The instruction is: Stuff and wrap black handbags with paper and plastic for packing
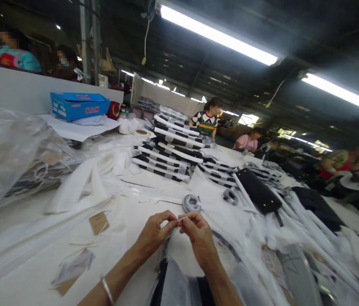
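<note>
My left hand and my right hand meet above the table, each with thumb and fingers pinched together. Between the fingertips shows a thin white strip, too small to make out further. Below my wrists lies a black item partly covered in pale wrapping, with a curved, plastic-wrapped strap beside my right hand. Just beyond my fingers sits a grey coiled strap, and a smaller dark coil lies to its right. A brown card tag is left of my left hand.
Stacked black-and-white wrapped bundles stand at the back. A black bag lies to the right. Clear plastic sheeting and a blue box are on the left. Other people work beyond the table, one person behind the stack.
</note>
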The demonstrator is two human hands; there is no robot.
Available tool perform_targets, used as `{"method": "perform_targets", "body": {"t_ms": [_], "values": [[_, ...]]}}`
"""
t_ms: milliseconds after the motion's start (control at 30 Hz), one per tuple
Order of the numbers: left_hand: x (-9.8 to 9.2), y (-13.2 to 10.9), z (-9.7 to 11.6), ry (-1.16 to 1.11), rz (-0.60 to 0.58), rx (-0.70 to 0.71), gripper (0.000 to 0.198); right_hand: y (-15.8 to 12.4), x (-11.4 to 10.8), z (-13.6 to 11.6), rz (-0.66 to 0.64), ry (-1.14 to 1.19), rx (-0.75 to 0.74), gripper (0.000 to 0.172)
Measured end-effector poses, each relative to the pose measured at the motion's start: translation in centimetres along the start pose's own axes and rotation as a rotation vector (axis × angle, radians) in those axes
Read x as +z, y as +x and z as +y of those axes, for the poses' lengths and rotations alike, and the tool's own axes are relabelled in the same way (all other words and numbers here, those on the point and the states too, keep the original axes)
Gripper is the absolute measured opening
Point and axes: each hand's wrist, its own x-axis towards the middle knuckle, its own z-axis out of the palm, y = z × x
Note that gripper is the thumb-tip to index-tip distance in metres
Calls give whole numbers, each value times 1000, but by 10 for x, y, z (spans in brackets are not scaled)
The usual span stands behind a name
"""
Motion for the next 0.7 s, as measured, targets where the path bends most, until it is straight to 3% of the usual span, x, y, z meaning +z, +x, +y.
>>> {"method": "perform_targets", "body": {"t_ms": [200,400,700], "values": [[1,-2,-2,68,4,-5,20,0,0,6,-32,60,19,27],[1,-5,-10,184,124,53,15,-2,2,6,-116,246,73,31],[3,-6,-15,408,147,280,16,-2,5,4,-31,237,77,30]]}}
